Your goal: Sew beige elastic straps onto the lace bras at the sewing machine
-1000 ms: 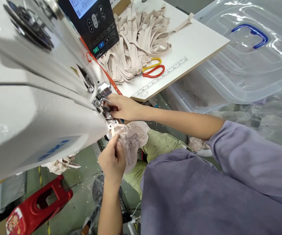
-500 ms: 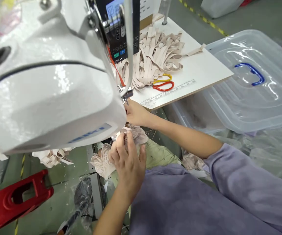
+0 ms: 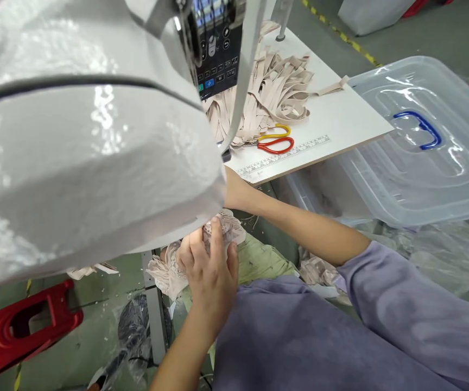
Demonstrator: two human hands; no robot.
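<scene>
A white sewing machine head [image 3: 108, 179] fills the upper left and covers part of the work. Under its lower edge lies pale pink lace fabric [image 3: 229, 227], with a gathered end [image 3: 164, 271] hanging out on the left. My left hand [image 3: 210, 277] rests on this lace, palm down, fingers stretched forward and the thumb apart; some fingertips go out of sight beneath the machine. My right hand [image 3: 234, 190] reaches in from the right behind the machine head. Only its wrist side shows, so its fingers and anything in them are hidden.
Beige fabric strips [image 3: 279, 89] are heaped on the white tabletop [image 3: 340, 117], beside red-and-yellow-handled scissors [image 3: 276, 144] and a printed ruler [image 3: 287, 155]. A control panel [image 3: 218, 54] stands behind the machine. To the right is a lidded clear plastic box [image 3: 381, 179]; at lower left, a red plastic object [image 3: 26, 331].
The view has shifted closer, so the machine head looks larger and covers more of my right hand and the needle area. My left hand stays on the lace, nearly in place.
</scene>
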